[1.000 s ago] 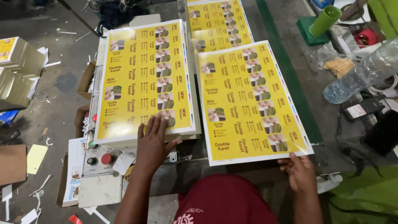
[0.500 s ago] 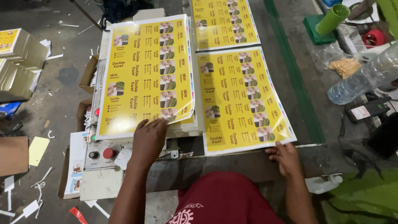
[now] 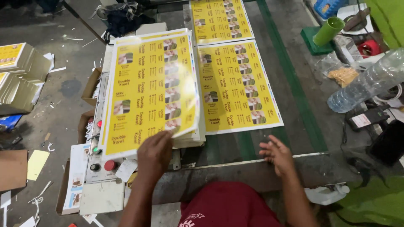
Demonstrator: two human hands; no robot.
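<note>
My left hand (image 3: pixel 155 153) grips the near edge of the top glossy yellow printed sheet (image 3: pixel 147 90) and lifts it off a stack of the same sheets (image 3: pixel 195 136). My right hand (image 3: pixel 275 154) hovers with fingers apart over the dark machine bed (image 3: pixel 303 126), just below the near edge of a second yellow printed sheet (image 3: pixel 237 86) that lies flat there. A third yellow sheet (image 3: pixel 221 19) lies farther up the bed.
A control panel with red and green buttons (image 3: pixel 101 157) sits below the stack. A clear plastic bottle (image 3: pixel 366 86), a green roll (image 3: pixel 329 30) and a red item (image 3: pixel 369 48) lie at the right. Yellow cartons (image 3: pixel 19 73) and paper scraps are on the floor at the left.
The sheet on the bed has slid away from me and my right hand has let go of it. My left hand has closed on the stack's top sheet and raised its near edge.
</note>
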